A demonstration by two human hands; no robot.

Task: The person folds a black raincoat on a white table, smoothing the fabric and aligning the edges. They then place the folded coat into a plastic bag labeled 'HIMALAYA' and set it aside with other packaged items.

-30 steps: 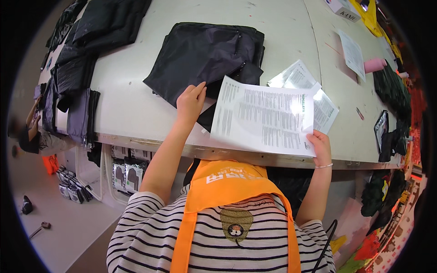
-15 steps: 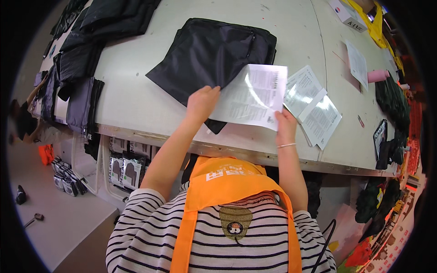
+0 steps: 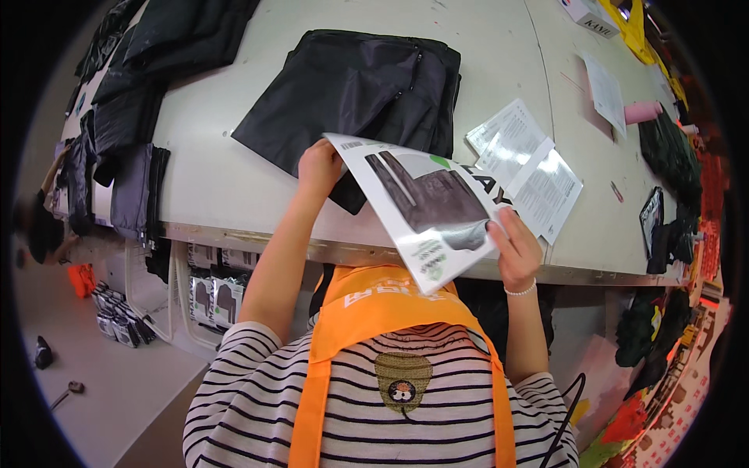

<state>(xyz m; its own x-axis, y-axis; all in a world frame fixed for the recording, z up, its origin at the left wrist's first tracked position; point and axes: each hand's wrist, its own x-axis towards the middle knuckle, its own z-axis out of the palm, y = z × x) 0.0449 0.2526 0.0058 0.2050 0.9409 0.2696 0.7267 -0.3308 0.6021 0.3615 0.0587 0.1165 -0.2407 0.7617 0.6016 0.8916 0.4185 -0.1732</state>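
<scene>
A glossy white printed card (image 3: 437,204) with a picture of dark trousers is tilted over the table's front edge. My left hand (image 3: 320,167) pinches its upper left corner. At its right edge is my right hand (image 3: 518,251), with fingers on the printed face and the thumb mostly hidden. Behind the card, folded black trousers (image 3: 328,97) with a zipped pocket lie on the table, one corner of fabric pointing left. The card covers part of their lower side. A pile of similar white cards (image 3: 524,168), wrapped by a pale band, lies to the right.
Dark folded garments (image 3: 187,35) are piled at the table's (image 3: 199,148) left. A loose paper (image 3: 603,93), a pink thread cone (image 3: 642,112), a box (image 3: 591,17) and black fabric (image 3: 669,160) lie at the right. Packaged garments (image 3: 214,296) sit below the table. Another person (image 3: 43,226) is at far left.
The card has flipped from its text side to its picture side, and its lower end has swung toward me. My right hand has moved lower and slightly right; my left has shifted slightly left.
</scene>
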